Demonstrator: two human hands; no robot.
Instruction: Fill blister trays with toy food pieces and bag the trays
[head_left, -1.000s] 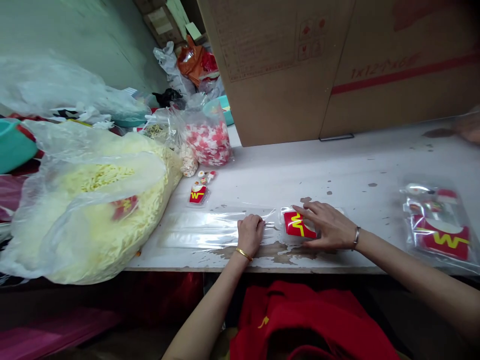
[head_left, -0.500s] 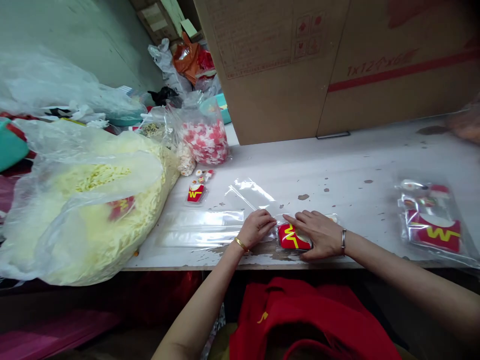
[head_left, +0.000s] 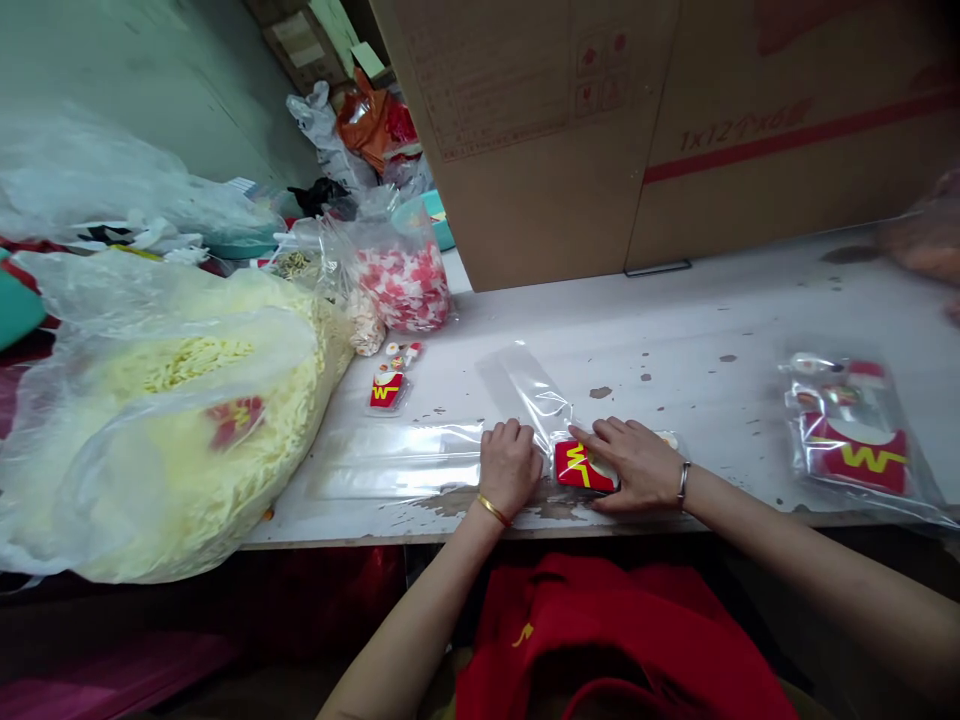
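Your right hand, fingers apart, rests over the red packet, likely to steady it, at three o'clock from your left hand; whether the left's curled fingers grip the clear sleeve, I can't tell.

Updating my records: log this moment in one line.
left hand: at clear sleeves | right hand: on red packet | far side: cardboard box

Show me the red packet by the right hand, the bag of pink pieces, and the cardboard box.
Red packet (head_left: 584, 468), head view: printed face.
Bag of pink pieces (head_left: 405, 288), head view: front.
Cardboard box (head_left: 626, 150), head view: front side.
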